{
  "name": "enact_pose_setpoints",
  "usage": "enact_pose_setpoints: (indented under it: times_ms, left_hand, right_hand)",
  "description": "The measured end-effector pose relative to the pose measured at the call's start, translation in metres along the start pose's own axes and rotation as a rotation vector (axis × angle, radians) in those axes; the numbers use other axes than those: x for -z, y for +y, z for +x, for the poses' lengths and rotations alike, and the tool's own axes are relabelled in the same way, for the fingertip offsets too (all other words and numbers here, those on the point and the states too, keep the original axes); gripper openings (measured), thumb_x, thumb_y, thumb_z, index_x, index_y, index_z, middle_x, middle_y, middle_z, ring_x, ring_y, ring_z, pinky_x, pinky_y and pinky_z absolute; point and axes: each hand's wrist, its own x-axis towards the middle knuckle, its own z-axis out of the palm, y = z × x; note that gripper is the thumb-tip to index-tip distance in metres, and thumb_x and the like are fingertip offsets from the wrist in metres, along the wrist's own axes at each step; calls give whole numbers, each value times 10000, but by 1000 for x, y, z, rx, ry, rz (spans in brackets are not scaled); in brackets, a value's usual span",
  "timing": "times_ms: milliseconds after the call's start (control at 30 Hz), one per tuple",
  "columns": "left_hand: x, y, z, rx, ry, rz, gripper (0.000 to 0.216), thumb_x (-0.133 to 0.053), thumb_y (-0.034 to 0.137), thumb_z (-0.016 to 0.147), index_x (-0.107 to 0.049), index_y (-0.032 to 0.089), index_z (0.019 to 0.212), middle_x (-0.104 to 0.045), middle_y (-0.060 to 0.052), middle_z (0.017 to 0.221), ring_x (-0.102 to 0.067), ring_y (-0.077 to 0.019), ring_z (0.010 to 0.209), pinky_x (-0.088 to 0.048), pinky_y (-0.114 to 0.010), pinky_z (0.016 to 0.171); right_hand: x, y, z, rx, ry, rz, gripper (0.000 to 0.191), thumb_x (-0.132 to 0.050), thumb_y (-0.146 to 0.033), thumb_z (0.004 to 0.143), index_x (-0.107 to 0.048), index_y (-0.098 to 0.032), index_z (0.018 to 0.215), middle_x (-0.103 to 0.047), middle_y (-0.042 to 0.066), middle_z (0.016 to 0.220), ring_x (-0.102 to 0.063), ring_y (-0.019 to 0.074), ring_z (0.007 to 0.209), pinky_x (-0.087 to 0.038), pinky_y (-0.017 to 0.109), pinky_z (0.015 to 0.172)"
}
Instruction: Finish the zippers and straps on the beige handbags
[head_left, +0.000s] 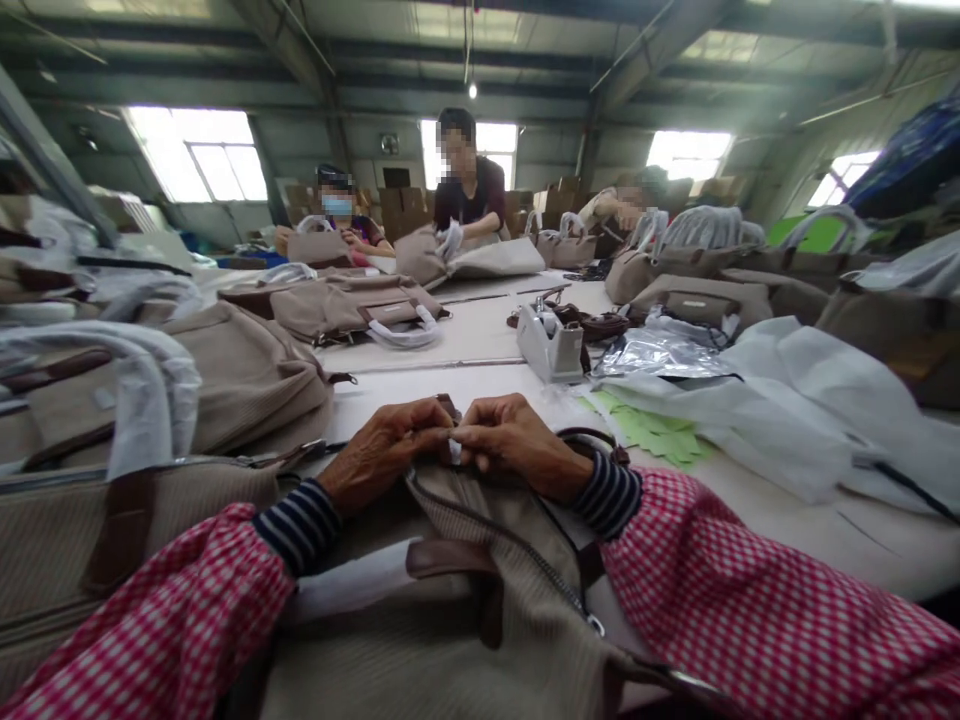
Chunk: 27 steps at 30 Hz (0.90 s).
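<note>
A taupe ribbed bag with brown trim lies right in front of me, its zipper edge running down toward the right. One handle of it is wrapped in white. At the bag's far end my left hand and my right hand meet, thumbs and fingers pinched together. Between the fingertips shows a small white piece, perhaps paper or wrapping; its exact kind is unclear. A small dark tab sticks up just behind the fingers. Part of the grip is hidden by the fingers.
More taupe bags lie at left. A grey tape dispenser stands ahead, near green paper slips, clear plastic packets and white wrapping sheets at right. Several people work across the table.
</note>
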Motion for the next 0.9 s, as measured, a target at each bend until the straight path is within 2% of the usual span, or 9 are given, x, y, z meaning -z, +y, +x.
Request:
enact_pose_setpoints:
  times_ms: [67,167,267,367,467,533,633,733,900]
  left_hand:
    - [6,9,4,-7,-33,40,345,-559,464,1007,-712,173,902,-743,-38,890,-674,-198,853,-501,-293,797]
    - [19,39,9,-43,-93,157,374,-548,509,1010,-740,188,1023,-758,-59,1042,-683,-229,977,-513,-314,884]
    - [30,80,7,-58,-165,311,385,-565,532,1001,-747,223,1137,-752,-53,1178,-684,-253,1084,-513,-327,962]
    - [25,116,-5,-116,-280,476,316,-654,479,970,-727,291,1214,-742,-13,1194,-702,-224,1061,-522,-276,905]
    - [-1,132,-22,-293,-370,667,405,-731,252,908,-654,310,1300,-730,-13,1176,-688,-211,1014,-495,-284,901]
    - [-23,133,-32,-359,-372,827,441,-641,72,877,-633,271,1271,-721,-36,1152,-654,-225,1011,-453,-338,948]
    - [-44,127,-39,-297,-349,1044,408,-510,-50,846,-627,229,1120,-694,-46,1070,-595,-237,965,-402,-395,923]
    - [-47,116,-42,-219,-335,1087,314,-472,-66,856,-598,210,937,-656,-28,972,-548,-222,871,-383,-392,846]
    - [-39,98,-57,-245,2,1008,315,-431,-102,774,-553,184,817,-650,-38,893,-551,-244,992,-384,-416,906]
  right_hand:
    - [10,-16,-10,163,43,-210,166,-709,-297,848,-686,-135,820,-687,18,740,-559,98,589,-408,222,559]
    - [44,-44,-43,368,165,-580,176,-720,-291,882,-732,-151,989,-718,42,931,-601,131,772,-428,250,677]
    - [92,-55,-87,297,122,-792,241,-705,-381,924,-746,-191,1067,-703,22,924,-582,132,745,-411,266,685]
    - [122,-44,-120,168,-11,-903,309,-659,-503,956,-741,-235,1086,-697,19,956,-612,168,806,-426,288,730]
    - [117,-24,-133,175,-85,-985,322,-598,-505,999,-703,-240,1150,-697,41,1069,-639,200,922,-438,314,822]
    - [101,-12,-131,230,-73,-1106,292,-584,-469,1016,-683,-218,1127,-692,64,1100,-638,219,972,-429,322,826]
    - [79,1,-121,297,-39,-1344,198,-624,-379,997,-659,-184,995,-695,96,1035,-630,253,978,-388,322,731]
    - [71,8,-111,342,-94,-1429,126,-627,-298,982,-637,-174,961,-694,97,970,-632,246,905,-325,324,654]
    - [77,5,-102,315,-261,-1418,80,-561,-180,956,-635,-152,959,-706,79,959,-633,189,790,-287,324,633]
